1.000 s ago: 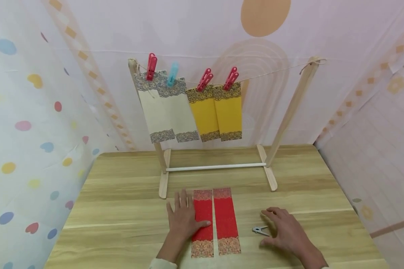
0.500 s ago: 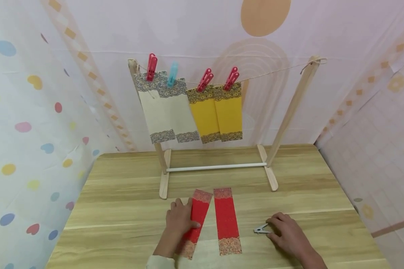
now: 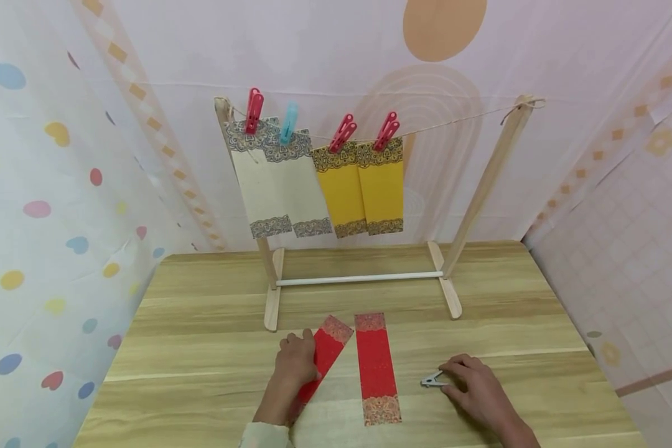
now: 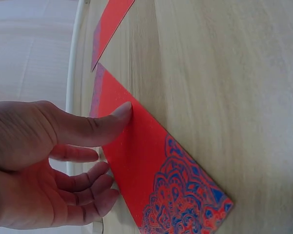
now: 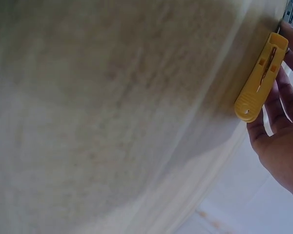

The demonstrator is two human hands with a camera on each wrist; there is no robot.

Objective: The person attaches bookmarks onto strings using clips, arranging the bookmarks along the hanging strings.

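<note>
My left hand (image 3: 297,362) holds a long red card (image 3: 329,350) with patterned ends, now slanted on the table. In the left wrist view the thumb lies on top of the card (image 4: 132,161), the curled fingers along its edge. A second red card (image 3: 376,364) lies flat to the right. Farther right, my right hand (image 3: 476,382) pinches the handle ends of a grey clothespin (image 3: 429,380) between thumb and fingers. A yellow clothespin (image 5: 261,78) shows beside the fingers in the right wrist view; from the head view the hand hides it.
Behind the hands stands a wooden rack with a white crossbar (image 3: 361,278) and a string line (image 3: 453,122). Two cream cards (image 3: 305,193) and two yellow cards (image 3: 384,193) hang there from red clothespins (image 3: 254,112) and a blue clothespin (image 3: 288,124).
The left hand has gone from lying spread over the left red card to gripping it; the card's lower end has swung left. The right hand's fingers have closed in on the grey clothespin.
</note>
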